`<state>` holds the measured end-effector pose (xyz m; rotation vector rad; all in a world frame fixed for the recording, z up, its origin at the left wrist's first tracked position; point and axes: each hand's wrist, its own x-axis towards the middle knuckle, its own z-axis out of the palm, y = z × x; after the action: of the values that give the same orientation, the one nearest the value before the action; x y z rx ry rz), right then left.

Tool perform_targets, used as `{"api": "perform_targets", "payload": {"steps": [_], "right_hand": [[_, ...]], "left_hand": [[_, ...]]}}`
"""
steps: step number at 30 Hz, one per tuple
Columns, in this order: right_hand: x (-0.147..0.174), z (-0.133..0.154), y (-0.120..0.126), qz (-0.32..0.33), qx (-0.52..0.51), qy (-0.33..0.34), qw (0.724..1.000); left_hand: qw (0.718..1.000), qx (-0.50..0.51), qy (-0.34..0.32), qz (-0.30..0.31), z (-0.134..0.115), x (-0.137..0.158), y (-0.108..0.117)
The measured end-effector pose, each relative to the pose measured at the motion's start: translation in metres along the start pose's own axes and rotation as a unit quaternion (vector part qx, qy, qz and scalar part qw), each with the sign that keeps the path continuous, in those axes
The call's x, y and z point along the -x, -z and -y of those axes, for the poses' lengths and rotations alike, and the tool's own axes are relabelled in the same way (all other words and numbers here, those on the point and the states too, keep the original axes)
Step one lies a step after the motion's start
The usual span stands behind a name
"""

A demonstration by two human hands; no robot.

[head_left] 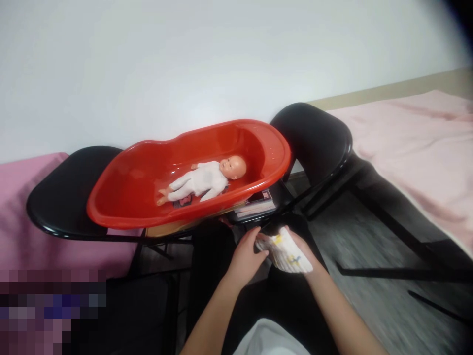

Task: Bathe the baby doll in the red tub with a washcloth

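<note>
Above my lap is a white diaper [290, 254] with ruffled edges and small yellow and blue prints. My left hand [248, 257] grips its left edge, thumb in front and fingers behind. From the right, my right hand [301, 241] holds it, with most of the fingers hidden behind the diaper. Beyond both hands, a baby doll [201, 178] in white clothes lies on its back inside a red baby bathtub [125, 217]. The doll's head points right and its bare feet left.
Black chairs [55, 197] [314, 138] stand at both ends of the tub. Books or papers [254, 207] lie under its right side. Pink fabric [18, 207] hangs at left, and a pale pink sheet [424, 148] covers a surface at right. A white wall [185, 64] rises behind.
</note>
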<state>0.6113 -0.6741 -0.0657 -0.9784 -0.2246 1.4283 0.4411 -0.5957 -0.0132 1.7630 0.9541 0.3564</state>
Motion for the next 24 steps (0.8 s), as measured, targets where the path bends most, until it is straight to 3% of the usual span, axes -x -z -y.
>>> {"api": "perform_targets", "payload": {"steps": [3,5,11,16,24], "right_hand": [[0.002,-0.003,-0.006,-0.023,-0.013,-0.03,0.999],[0.002,-0.003,-0.01,-0.029,-0.021,-0.032,0.999],[-0.001,-0.005,-0.009,-0.006,0.022,-0.02,1.0],[0.003,-0.006,-0.002,0.072,0.088,0.043,0.993],[0.015,0.007,-0.009,0.167,0.014,0.066,0.984]], "left_hand": [[0.998,-0.034,-0.038,0.037,-0.003,0.001,-0.006],[0.997,-0.065,-0.029,0.041,-0.005,0.001,-0.008],[0.997,-0.072,0.018,-0.016,-0.007,0.002,-0.004],[0.997,-0.044,0.014,-0.06,-0.007,0.003,0.001],[0.996,-0.019,0.014,-0.088,-0.008,0.004,0.006]]}}
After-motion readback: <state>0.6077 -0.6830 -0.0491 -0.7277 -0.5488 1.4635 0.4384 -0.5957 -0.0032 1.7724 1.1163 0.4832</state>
